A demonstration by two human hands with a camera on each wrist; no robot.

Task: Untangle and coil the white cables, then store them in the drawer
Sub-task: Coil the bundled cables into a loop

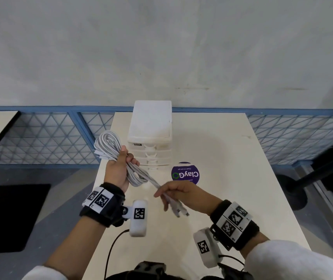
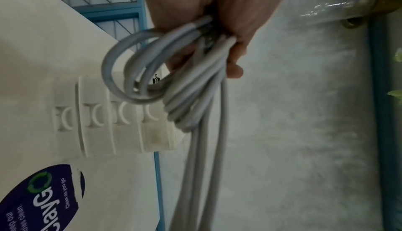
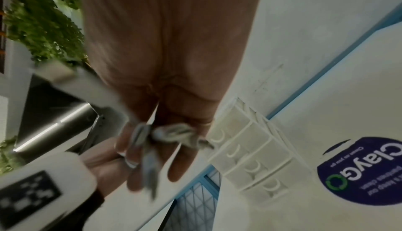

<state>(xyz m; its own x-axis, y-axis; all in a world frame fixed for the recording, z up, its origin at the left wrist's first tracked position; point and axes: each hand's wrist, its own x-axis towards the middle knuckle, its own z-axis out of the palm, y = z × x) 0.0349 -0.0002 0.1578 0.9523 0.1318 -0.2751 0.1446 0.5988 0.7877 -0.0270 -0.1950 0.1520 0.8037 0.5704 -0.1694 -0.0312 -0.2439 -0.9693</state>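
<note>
Above table (image 1: pixel 232 158): white cables (image 1: pixel 109 146) looped, bundled; left hand (image 1: pixel 119 170) grip clamped on loops, right hand (image 1: pixel 183 194) pinching tails.

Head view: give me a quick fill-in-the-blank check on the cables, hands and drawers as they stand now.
1. The coiled bundle of white cables is gripped by the ____ hand.
2. The right hand holds the cables' loose ____ ends.
3. Every drawer of the white drawer unit is ____.
4. The purple round sticker lies on the ____.

Missing words: left; connector; closed; table
</note>
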